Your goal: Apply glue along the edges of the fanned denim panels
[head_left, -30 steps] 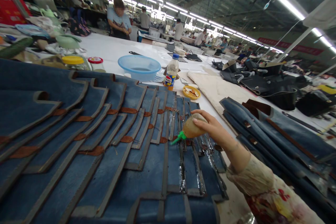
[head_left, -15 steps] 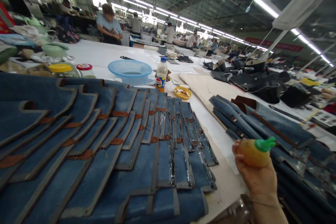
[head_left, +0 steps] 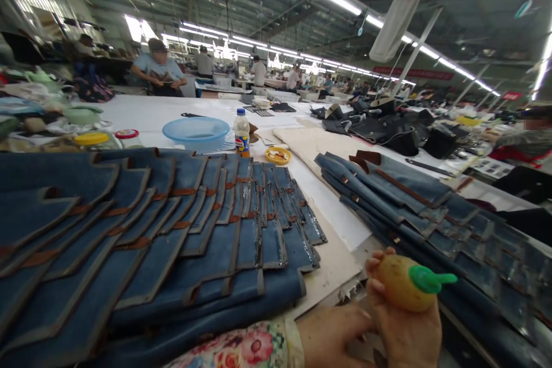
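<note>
In my right hand [head_left: 405, 322] is a rounded yellowish squeeze bottle [head_left: 399, 282] with a green nozzle cap pointing right. The fingers are wrapped around its far side. My left hand [head_left: 334, 333], below a floral sleeve, is beside my right wrist at the bottom edge. Its visible fingers are apart and partly cut off by the frame. A small dark pointed thing [head_left: 379, 358] shows between the hands; what it is I cannot tell. To the left lie overlapping blue leather pieces [head_left: 172, 264] with grey edges and brown tabs, some strips glossy and wet-looking.
More blue pieces [head_left: 409, 213] are stacked at right. Behind stand a blue basin [head_left: 196, 132], a drink bottle [head_left: 241, 135], a small yellow dish [head_left: 278, 155] and lidded jars [head_left: 92, 141]. Black bags [head_left: 383, 126] lie farther back. A co-worker [head_left: 159, 69] works across the table.
My left hand and floral sleeve have come in from the bottom, close to my right wrist. My right hand with the squeeze bottle is lower and slightly left. The view has turned right.
</note>
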The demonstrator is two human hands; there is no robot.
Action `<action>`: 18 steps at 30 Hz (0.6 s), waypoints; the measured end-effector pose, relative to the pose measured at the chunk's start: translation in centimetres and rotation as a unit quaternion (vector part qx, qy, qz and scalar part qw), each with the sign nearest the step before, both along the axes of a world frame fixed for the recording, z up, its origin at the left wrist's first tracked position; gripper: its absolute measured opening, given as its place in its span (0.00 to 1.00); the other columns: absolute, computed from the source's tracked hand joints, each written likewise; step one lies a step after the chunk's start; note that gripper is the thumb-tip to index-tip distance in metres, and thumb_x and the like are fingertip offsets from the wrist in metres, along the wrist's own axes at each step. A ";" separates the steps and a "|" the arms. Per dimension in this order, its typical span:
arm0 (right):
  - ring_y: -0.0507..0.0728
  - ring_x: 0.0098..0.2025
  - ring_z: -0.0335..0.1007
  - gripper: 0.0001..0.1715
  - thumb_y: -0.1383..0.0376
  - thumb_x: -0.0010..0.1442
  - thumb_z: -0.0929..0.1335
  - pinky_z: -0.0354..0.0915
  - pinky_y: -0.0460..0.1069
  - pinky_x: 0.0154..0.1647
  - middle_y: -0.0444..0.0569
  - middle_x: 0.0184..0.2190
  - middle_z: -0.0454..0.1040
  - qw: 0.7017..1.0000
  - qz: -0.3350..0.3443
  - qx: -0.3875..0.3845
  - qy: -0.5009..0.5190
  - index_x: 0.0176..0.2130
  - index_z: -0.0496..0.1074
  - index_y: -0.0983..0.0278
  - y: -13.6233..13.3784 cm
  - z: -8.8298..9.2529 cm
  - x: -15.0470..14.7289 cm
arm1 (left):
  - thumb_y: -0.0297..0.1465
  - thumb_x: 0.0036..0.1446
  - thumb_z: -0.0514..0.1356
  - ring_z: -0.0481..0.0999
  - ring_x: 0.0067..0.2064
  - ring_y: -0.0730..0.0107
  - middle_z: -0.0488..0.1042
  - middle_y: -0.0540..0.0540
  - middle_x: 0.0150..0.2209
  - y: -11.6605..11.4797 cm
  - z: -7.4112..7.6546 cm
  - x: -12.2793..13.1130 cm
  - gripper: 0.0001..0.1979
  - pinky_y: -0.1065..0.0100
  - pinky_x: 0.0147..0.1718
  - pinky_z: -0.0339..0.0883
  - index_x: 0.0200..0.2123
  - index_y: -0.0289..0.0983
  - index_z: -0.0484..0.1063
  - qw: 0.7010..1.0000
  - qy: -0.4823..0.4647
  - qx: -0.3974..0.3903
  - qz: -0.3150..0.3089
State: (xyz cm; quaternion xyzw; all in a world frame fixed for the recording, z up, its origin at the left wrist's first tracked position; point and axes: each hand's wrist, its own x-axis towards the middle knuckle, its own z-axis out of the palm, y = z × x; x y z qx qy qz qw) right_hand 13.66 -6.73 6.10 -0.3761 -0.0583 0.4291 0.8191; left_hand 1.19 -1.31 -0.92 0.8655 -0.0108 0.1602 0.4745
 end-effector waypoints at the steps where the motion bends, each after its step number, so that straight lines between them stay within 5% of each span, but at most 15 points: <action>1: 0.57 0.44 0.70 0.21 0.48 0.56 0.65 0.70 0.47 0.24 0.49 0.44 0.72 1.000 -0.011 -0.005 0.004 0.43 0.75 0.56 -0.3 -0.1 -0.1 | 0.50 0.55 0.52 0.72 0.48 0.61 0.72 0.39 0.47 -0.5 -0.1 0.1 0.30 0.66 0.46 0.66 0.51 0.34 0.66 1.000 -0.008 0.016 -0.024; 4: 0.58 0.44 0.71 0.20 0.47 0.57 0.64 0.70 0.48 0.25 0.47 0.43 0.73 0.999 -0.037 -0.010 -0.015 0.40 0.75 0.55 -1.3 -0.3 -0.1 | 0.47 0.59 0.46 0.73 0.43 0.65 0.75 0.40 0.40 -2.1 -0.2 0.6 0.26 0.69 0.41 0.64 0.45 0.31 0.69 0.994 -0.002 0.096 -0.058; 9: 0.60 0.45 0.72 0.19 0.45 0.58 0.63 0.71 0.52 0.29 0.45 0.42 0.75 0.994 -0.053 0.001 -0.100 0.41 0.74 0.51 -2.9 -0.6 0.2 | 0.43 0.59 0.46 0.65 0.31 0.73 0.69 0.46 0.30 -4.5 1.2 1.0 0.20 0.69 0.27 0.57 0.29 0.34 0.68 0.973 0.020 0.229 0.004; 15: 0.56 0.44 0.73 0.19 0.47 0.61 0.63 0.72 0.50 0.35 0.42 0.45 0.75 0.987 -0.112 0.008 -0.112 0.44 0.73 0.53 -3.5 -1.5 -1.1 | 0.38 0.56 0.53 0.65 0.35 0.74 0.69 0.48 0.32 -7.9 1.7 2.4 0.11 0.72 0.28 0.58 0.32 0.36 0.65 0.987 0.053 0.142 -0.057; 18: 0.55 0.43 0.73 0.19 0.49 0.61 0.65 0.72 0.48 0.37 0.43 0.44 0.75 0.988 -0.110 0.027 -0.104 0.46 0.73 0.55 -3.3 -2.1 -2.3 | 0.36 0.54 0.53 0.60 0.25 0.72 0.68 0.47 0.28 -9.9 0.5 4.1 0.08 0.67 0.18 0.49 0.27 0.37 0.62 0.966 0.217 0.139 -0.010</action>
